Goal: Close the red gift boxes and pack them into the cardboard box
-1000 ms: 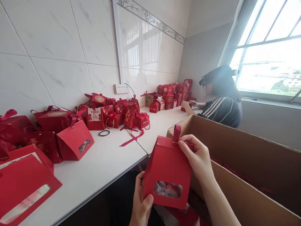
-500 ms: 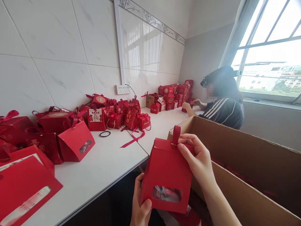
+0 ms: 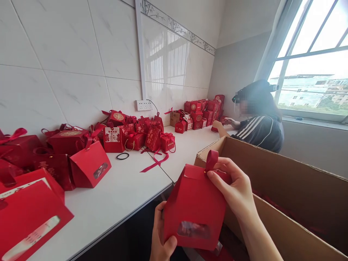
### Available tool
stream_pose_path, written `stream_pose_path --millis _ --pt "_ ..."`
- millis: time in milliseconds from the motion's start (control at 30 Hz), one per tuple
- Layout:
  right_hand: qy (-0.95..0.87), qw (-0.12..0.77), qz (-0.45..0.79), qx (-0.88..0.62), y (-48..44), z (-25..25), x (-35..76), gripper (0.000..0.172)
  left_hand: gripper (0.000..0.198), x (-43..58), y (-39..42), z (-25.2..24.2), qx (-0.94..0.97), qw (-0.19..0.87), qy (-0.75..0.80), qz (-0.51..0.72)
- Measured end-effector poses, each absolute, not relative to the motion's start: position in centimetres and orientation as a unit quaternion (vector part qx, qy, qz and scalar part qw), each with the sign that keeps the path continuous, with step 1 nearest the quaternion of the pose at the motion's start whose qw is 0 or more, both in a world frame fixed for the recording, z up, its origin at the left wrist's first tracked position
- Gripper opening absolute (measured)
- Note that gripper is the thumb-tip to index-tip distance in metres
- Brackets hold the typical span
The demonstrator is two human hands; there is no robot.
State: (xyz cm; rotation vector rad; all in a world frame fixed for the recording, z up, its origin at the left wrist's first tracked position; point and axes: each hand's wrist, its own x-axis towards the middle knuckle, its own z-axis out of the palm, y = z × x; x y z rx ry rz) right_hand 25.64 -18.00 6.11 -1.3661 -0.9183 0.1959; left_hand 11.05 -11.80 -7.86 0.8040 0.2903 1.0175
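I hold a red gift box (image 3: 193, 206) with a small clear window low on its front, just off the edge of the white table (image 3: 116, 195). My left hand (image 3: 161, 237) grips its lower left corner, thumb on the front face. My right hand (image 3: 234, 188) is closed on the box's top right, fingertips pinching by the red ribbon loop (image 3: 211, 159) that stands up from the lid. The box tilts a little to the right.
A large open cardboard carton (image 3: 274, 188) stands at my right. Many red gift boxes and bags (image 3: 89, 166) crowd the table along the tiled wall, with a loose ribbon (image 3: 154, 162) and a black hair tie (image 3: 122, 156). Another person (image 3: 258, 123) works at the far end by the window.
The box has tipped slightly rightward and sunk a little in view. My right fingers stay at the ribbon loop, and my left hand keeps its grip on the bottom corner.
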Motion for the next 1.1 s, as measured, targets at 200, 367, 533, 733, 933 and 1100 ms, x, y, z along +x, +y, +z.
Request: stream_pose_path --millis 200,367,533,733,933,1100 --pt "-0.424 0.677 0.11 -0.592 -17.8 6.0 25.5 0.014 0.072 10.6 -11.9 -7.5 0.387 0.766 0.146 0.492" --pt "-0.437 0.679 0.145 -0.572 -16.8 5.8 25.2 0.009 0.069 10.0 -12.0 -7.5 0.389 0.751 0.158 0.51" --pt "-0.43 0.683 0.152 -0.571 -16.0 5.7 25.4 0.014 0.066 9.5 -12.1 -6.5 0.376 0.749 0.173 0.517" --pt "-0.464 0.705 0.243 -0.478 -16.8 4.8 25.9 0.043 0.051 8.5 -10.7 -3.4 0.298 0.812 0.177 0.469" --pt "-0.54 0.643 0.286 -0.461 -18.1 3.8 25.0 0.036 0.028 7.8 -9.8 -1.0 0.162 0.878 0.189 0.408" --pt "-0.57 0.607 0.263 -0.487 -18.7 3.9 23.5 0.032 0.031 8.3 -10.1 -0.2 0.114 0.928 0.17 0.31"
